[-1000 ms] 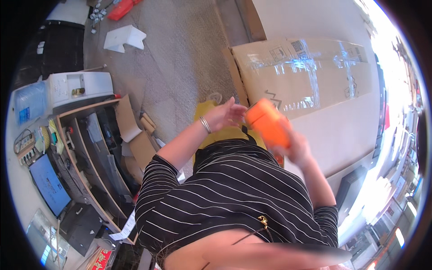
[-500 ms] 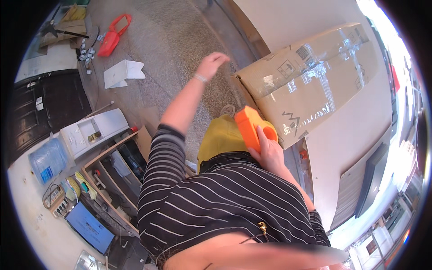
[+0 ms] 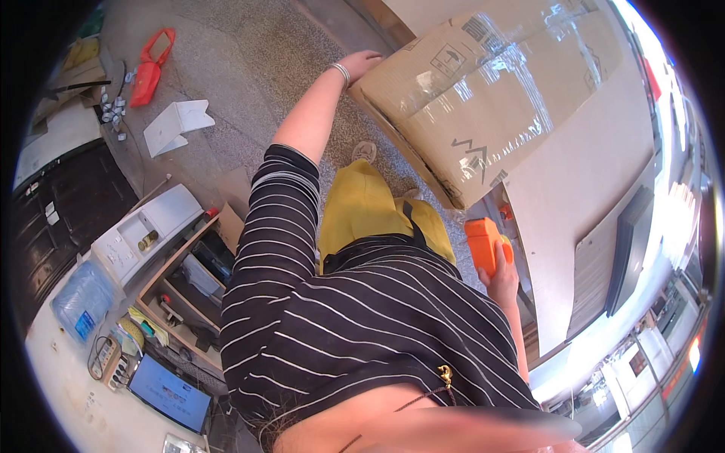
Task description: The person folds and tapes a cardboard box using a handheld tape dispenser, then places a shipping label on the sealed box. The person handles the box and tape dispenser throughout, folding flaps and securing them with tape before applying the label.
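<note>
A large brown cardboard box [image 3: 521, 102], with clear tape shining across its top, stands ahead and to the right. Reaching far forward, my left hand [image 3: 362, 66] is at the box's upper left corner, fingers stretched out; part of the hand blends with the edge, so I cannot tell how firmly it touches. My right hand [image 3: 501, 283], low at my right side, is closed around an orange plastic hand-held tool [image 3: 482, 243] with a blocky end. This tool is just below the box's near corner and apart from it.
Pale boards [image 3: 585, 208] lean behind the box on the right. A red bag [image 3: 147, 79] and a folded white sheet [image 3: 175, 124] lie on the floor at left. A wooden desk shelf [image 3: 177, 283], a lit monitor [image 3: 170, 392] and a water jug [image 3: 84, 298] line the left side.
My left hand has moved to the box's corner. My right hand has drawn the orange tool away from my front, to the right and down. The view has shifted closer to the box.
</note>
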Available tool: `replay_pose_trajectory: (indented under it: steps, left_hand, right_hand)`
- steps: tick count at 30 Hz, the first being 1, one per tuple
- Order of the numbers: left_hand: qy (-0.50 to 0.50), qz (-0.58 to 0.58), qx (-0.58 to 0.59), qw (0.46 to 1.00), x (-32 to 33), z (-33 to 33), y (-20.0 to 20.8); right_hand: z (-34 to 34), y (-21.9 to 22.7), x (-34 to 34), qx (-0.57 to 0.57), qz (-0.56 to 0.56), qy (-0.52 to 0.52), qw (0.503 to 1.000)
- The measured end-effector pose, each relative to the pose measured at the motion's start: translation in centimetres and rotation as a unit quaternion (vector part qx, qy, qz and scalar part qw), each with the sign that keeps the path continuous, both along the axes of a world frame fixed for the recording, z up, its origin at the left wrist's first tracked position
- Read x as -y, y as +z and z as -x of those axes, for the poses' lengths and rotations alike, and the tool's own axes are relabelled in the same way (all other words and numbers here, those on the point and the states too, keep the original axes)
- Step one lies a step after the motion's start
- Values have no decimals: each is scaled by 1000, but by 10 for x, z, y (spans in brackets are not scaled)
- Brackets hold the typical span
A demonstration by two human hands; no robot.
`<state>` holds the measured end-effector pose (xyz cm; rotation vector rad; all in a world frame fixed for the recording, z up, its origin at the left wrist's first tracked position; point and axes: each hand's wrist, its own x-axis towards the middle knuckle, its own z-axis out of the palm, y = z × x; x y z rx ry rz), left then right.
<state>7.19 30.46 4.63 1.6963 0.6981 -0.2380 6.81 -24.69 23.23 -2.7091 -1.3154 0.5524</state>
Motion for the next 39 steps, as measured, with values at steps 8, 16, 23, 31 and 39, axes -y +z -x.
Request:
replay_pose_trajectory:
  steps: [8,16,23,31,39]
  left_hand:
    - [297,-434,265,808,148,43,63]
    - [66,-513,370,772,341,32,77]
    - [48,-405,432,804,364,30,93]
    - [83,152,310,935,345,49,118]
    - [61,624,34,778,262,107,149]
  right_hand:
    - [-51,-35,46,-39,63,-19,997]
    - [-83,-70,-40,-66,-55,-40,995]
    - [-90,-61,-54,-279,-162,-162,933]
    - [-92,-17,-27,-215,-224,-268,912]
    - [-25,85,-70,-237,-128,56,961]
